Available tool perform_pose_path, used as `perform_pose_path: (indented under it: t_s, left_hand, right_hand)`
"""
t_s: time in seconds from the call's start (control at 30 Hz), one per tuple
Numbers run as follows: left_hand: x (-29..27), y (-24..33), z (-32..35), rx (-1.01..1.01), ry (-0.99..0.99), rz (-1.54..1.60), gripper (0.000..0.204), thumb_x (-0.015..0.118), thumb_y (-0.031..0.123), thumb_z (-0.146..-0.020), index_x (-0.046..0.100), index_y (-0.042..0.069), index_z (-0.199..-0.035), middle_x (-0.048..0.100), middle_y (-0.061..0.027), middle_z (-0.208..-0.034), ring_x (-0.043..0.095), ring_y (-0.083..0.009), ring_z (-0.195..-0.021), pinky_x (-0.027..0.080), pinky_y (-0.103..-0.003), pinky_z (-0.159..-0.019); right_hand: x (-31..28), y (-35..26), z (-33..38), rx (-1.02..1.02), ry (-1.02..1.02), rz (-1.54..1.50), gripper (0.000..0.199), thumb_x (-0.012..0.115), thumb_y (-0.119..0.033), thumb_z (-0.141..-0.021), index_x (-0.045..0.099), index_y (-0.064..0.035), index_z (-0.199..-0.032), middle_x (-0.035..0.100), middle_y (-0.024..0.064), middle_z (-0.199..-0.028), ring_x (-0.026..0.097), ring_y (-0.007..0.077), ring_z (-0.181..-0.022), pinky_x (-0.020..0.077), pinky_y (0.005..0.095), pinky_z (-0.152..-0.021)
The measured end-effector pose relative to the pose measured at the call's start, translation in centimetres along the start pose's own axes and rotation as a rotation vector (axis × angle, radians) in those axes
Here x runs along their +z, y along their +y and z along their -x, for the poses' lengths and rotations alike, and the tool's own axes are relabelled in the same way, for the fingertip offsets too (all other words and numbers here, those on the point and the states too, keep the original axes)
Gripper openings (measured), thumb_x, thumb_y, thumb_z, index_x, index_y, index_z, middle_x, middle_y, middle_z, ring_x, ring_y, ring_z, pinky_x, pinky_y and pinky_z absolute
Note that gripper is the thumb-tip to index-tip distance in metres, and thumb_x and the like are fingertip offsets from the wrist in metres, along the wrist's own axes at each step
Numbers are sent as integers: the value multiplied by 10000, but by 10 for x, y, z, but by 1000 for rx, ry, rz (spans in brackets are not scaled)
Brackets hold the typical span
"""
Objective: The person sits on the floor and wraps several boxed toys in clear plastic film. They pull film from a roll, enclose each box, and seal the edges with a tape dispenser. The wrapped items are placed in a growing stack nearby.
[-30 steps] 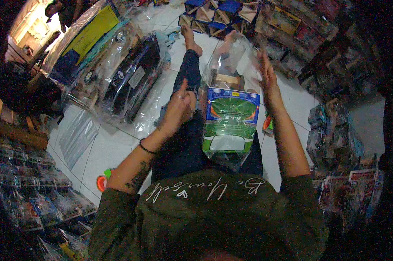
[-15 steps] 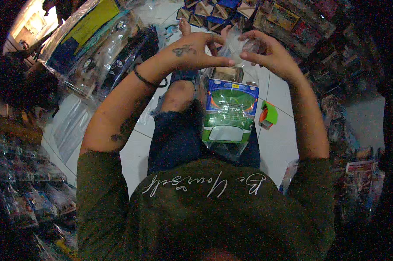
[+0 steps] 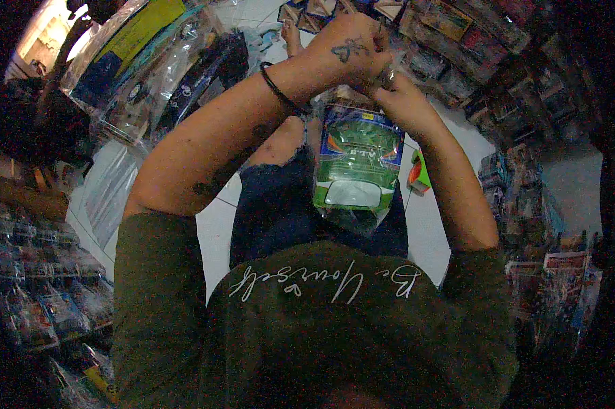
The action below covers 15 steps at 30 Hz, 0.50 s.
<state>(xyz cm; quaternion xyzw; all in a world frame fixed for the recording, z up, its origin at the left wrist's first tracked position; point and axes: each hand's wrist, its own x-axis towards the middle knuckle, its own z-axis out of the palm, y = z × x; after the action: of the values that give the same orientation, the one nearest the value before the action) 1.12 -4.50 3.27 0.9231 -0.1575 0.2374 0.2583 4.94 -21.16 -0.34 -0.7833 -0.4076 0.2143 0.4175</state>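
Note:
A clear plastic bag (image 3: 362,221) with a green and blue packaged item (image 3: 358,153) inside rests upright between my legs, over my dark shorts. Its gathered top is up at my hands and mostly covered by them. My left hand (image 3: 358,51) is closed in a fist at the bag's neck, its back turned up and the wrist bent across to the right. Close against it, my right hand (image 3: 399,102) is closed too, fingers pinching the plastic just above the item's top right corner. The fingertips of both hands are partly hidden.
A small green and orange object (image 3: 418,174) lies on the white tiled floor to the right. Large plastic-wrapped packages (image 3: 144,75) stand at the far left. Rows of wrapped goods (image 3: 55,293) line the left side, and stacked packages (image 3: 457,48) fill the far right.
My hands, apart and loosely curved round the bag's top before, have come together and closed on it. The left hand has moved right and farther away, turning at the wrist.

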Motion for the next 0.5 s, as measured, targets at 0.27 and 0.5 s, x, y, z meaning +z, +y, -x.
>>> perform_pose_path:
  t_s: [0.27,0.5]
  left_hand:
    - [2,0,-7,61,-145,87,323,630,219,-708,658,-6,-939,661,-189,-801,663,-275,-694,529,-369,-657]
    - [-25,38,98,82,153,222,758,791,305,-650,436,46,-1267,465,-136,-1286,453,-272,-1199,347,-422,-1013]
  right_hand:
    - [5,-12,6,-107,21,-79,370,618,-325,-840,622,-29,-1061,669,103,-969,633,191,-889,487,315,-807]
    - [0,25,-20,-147,84,-2,322,533,-309,-909,630,-47,-1070,672,103,-929,624,187,-855,479,313,-781]
